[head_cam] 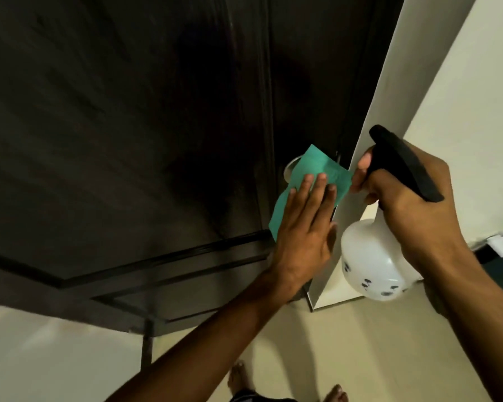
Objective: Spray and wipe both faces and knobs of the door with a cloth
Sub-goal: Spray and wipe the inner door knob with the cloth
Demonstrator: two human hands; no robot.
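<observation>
Dim corridor, pale floor (346, 343), cream wall (462, 111). Dark wood-grain door (114, 126), panelled and matte, shut against a pale frame (389, 111). Left hand (302, 224) flat, fingers straight, pressing a teal cloth (311, 165), thin and soft, over a round metal knob (290, 166) that barely peeks out at its left. Right hand (410, 204) curled round the black trigger head of a white plastic spray bottle (372, 265), bulbous and smooth, just beside the frame. Likely risks: cloth sliding off the slick knob under a flat palm; stray squeeze wetting wall or floor; bare feet (238, 381) on a damp floor.
</observation>
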